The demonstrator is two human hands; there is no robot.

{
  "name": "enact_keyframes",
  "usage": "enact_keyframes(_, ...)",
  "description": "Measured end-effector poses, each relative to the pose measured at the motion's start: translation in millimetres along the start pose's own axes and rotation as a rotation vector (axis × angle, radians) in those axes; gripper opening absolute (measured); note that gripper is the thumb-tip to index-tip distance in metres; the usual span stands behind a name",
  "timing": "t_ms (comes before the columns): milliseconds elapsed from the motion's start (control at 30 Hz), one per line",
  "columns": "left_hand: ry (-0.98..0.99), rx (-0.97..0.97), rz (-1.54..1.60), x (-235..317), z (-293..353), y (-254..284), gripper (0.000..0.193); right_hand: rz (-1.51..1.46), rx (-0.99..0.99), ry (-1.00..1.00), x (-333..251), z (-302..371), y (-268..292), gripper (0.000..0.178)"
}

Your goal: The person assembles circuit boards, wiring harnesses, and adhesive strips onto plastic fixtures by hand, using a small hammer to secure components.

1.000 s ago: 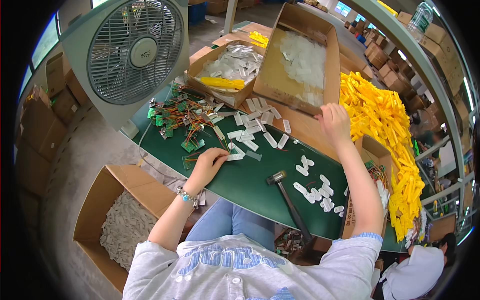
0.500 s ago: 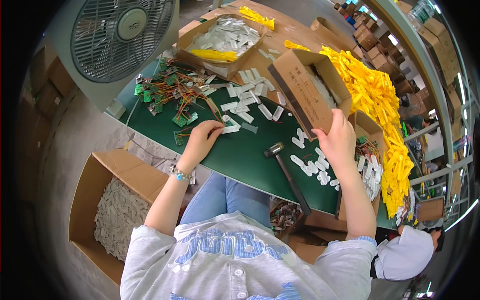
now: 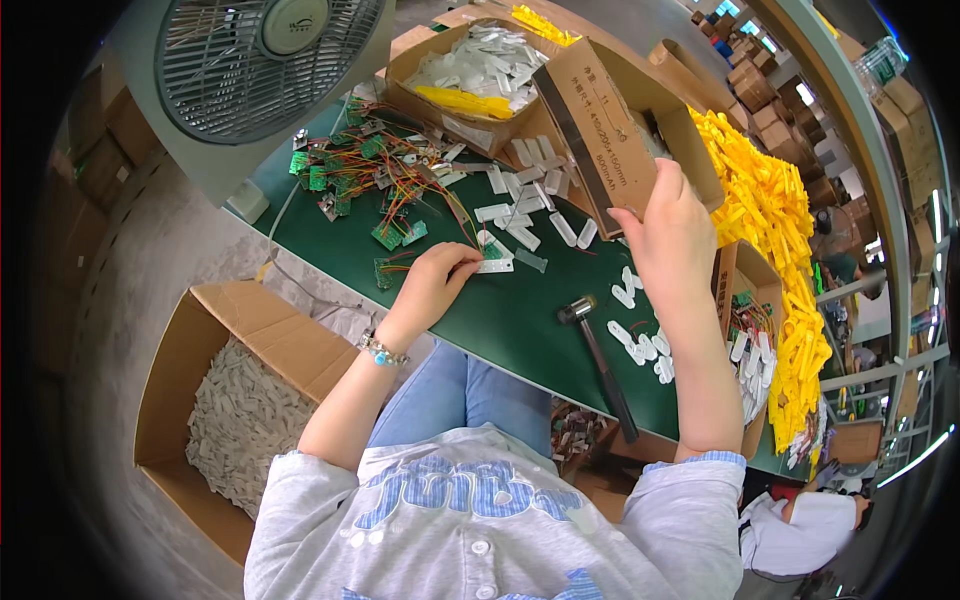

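My left hand [image 3: 432,285] rests at the table's near edge, its thumb and fingertips pinched on the end of a small white plastic strip [image 3: 497,266]. A small clear piece [image 3: 531,261] lies just beyond that strip. My right hand [image 3: 672,225] grips the near lower corner of an open cardboard box [image 3: 590,125], which is held tilted over the table. Pale pieces show dimly inside it; most of its contents are hidden by its wall. Loose white plastic casings [image 3: 522,205] lie beyond my left hand, beside a tangle of green circuit boards with coloured wires [image 3: 385,165].
A hammer [image 3: 598,365] overhangs the near table edge. More white casings [image 3: 640,345] lie beside it. A box of wired parts [image 3: 770,270] stands at right, by a yellow heap [image 3: 765,200]. A fan [image 3: 270,70], a carton of white pieces [image 3: 400,90] and a floor box [image 3: 165,420] are at left.
The tilted box and my right hand have moved up and farther from me. My left hand keeps its pinch on the white strip. The whole view has shifted slightly.
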State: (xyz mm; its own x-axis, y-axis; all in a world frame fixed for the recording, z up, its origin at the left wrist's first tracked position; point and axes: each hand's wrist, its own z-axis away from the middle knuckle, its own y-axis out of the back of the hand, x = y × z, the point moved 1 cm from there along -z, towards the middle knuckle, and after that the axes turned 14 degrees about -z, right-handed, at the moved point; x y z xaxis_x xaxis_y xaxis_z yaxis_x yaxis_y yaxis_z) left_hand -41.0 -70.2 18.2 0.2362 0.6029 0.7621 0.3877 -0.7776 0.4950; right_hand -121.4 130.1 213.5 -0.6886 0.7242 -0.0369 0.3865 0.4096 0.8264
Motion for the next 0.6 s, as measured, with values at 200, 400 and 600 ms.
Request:
enact_keyframes(200, -0.024, -0.013, -0.041, -0.4, -1.7, 1.0, 0.012, 0.108, -0.025, -0.084, 24.1, -1.5, 4.4, 0.057)
enact_keyframes(400, -0.006, -0.034, -0.038, 2.3, -3.3, 1.8, 0.012, 0.183, -0.096, -0.144, 50.8, -51.6, -32.8, 0.049)
enact_keyframes(600, 0.005, -0.025, -0.022, 0.7, -2.2, 0.3, 0.01, 0.109, -0.108, -0.202, 51.9, -107.0, -107.3, 0.062)
